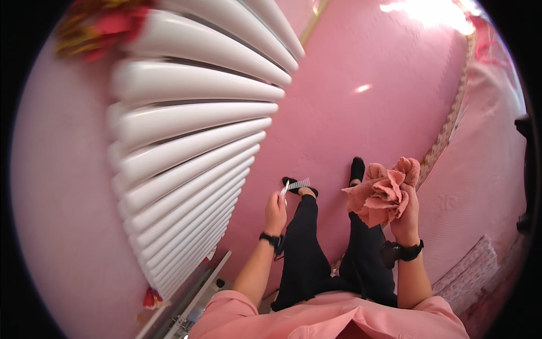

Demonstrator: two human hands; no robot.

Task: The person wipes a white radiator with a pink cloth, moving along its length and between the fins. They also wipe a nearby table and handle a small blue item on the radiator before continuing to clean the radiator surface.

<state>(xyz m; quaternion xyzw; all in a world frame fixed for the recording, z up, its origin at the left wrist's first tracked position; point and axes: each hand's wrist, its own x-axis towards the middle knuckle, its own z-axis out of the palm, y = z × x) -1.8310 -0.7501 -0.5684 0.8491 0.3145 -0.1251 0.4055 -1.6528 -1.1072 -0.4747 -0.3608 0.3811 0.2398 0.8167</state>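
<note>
My left hand (276, 212) is closed around a small white object with a grey-and-white striped strip (299, 184) sticking out to the right; what exactly it is cannot be told. A crumpled salmon-pink terry cloth (383, 195) is bunched in my right hand (407, 216), above my right leg. Black bands with small attached devices circle both wrists. Left of my left hand stands a white column radiator (199, 120), which neither hand touches.
A bed with a pink cover (474, 156) and a lace-like trim runs along the right side. Folded patterned fabric (465, 267) lies on it at lower right. Red and gold decorations (114, 25) hang at the radiator's upper end. The floor (355, 118) is pink.
</note>
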